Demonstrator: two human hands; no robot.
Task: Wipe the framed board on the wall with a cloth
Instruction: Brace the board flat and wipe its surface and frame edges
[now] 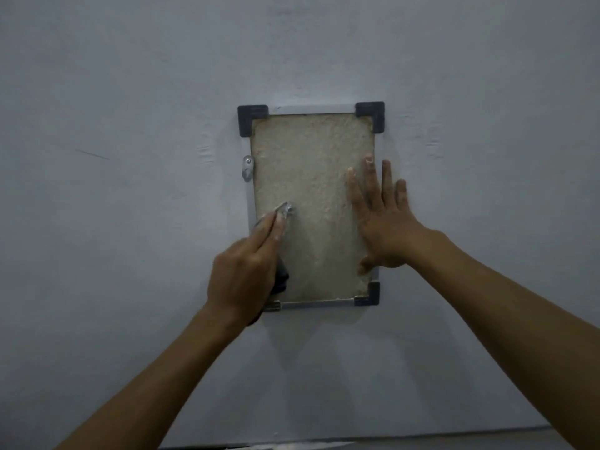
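Note:
A small framed board point(308, 157) hangs upright on the grey wall, with a pale speckled face, a silver rim and dark plastic corner caps. My left hand point(246, 267) lies over its lower left part and grips a dark cloth point(281, 280) that shows under the palm; a pale bit of it point(285, 210) sticks out past the fingertips on the board's face. My right hand point(380, 222) presses flat on the board's right side, fingers straight and spread, thumb near the lower right edge. The board's lower left corner is hidden by my left hand.
A small metal bracket point(247, 168) sits on the board's left rim. The grey wall point(130, 190) fills the view all around, with a faint scratch on the left. A dark strip runs along the bottom edge of the view.

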